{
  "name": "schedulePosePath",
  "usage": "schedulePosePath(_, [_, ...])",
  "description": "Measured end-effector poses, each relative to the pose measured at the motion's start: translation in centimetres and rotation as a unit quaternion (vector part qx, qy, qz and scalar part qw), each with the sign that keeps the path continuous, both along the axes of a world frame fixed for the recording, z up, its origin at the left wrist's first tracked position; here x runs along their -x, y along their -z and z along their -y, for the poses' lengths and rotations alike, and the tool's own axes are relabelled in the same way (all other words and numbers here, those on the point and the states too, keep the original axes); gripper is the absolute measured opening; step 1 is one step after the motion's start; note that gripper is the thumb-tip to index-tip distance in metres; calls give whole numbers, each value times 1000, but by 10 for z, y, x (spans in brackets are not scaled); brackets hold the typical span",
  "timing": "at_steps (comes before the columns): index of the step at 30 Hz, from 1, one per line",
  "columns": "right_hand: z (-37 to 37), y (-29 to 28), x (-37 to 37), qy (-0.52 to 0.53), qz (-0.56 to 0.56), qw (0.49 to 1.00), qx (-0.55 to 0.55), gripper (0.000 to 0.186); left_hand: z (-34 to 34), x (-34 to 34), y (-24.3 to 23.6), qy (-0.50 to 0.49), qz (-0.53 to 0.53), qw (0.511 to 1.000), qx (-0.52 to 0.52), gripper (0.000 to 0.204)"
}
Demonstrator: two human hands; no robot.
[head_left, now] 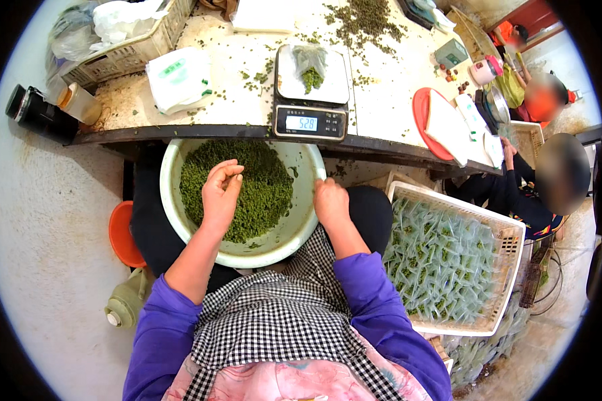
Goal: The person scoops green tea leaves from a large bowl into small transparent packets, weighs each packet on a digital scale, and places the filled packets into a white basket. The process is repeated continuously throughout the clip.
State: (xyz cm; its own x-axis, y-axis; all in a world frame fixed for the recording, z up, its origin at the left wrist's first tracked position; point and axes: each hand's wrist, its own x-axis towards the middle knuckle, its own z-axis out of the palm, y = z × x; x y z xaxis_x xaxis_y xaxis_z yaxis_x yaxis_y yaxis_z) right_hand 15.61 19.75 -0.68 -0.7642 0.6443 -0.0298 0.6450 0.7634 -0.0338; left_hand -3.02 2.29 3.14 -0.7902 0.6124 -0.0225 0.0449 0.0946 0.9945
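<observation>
Both forearms come up from the lower edge in purple sleeves pushed back to the elbows, bare from there to the wrists. The left hand [221, 190] hangs over the middle of the basin [284, 244], palm down, its fingers bunched together at the tips. The right hand [331, 202] rests on the basin's right rim, fingers curled downward, knuckles up.
</observation>
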Motion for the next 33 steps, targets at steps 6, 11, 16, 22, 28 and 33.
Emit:
schedulePosePath(6, [55,-5,15,-65,37,972,223,16,1,11,18,-31,50,997,-40,13])
schedulePosePath(11, [43,-63,57,-109,-331,902,256,24,7,16,13,-53,56,995,-60,13])
schedulePosePath(16, [-60,-109,104,-10,-393,913,-111,44,8,11,5,-42,71,994,-67,13])
schedulePosePath(22, [-117,-116,154,11,-284,958,-41,60,6,8,4,-23,78,994,-68,12])
schedulePosePath(28, [-148,-101,172,6,-329,938,-107,37,2,5,1,-6,96,992,-78,12])
schedulePosePath(33, [-130,-130,165,-11,-330,939,-95,21,1,6,7,-16,60,995,-83,38])
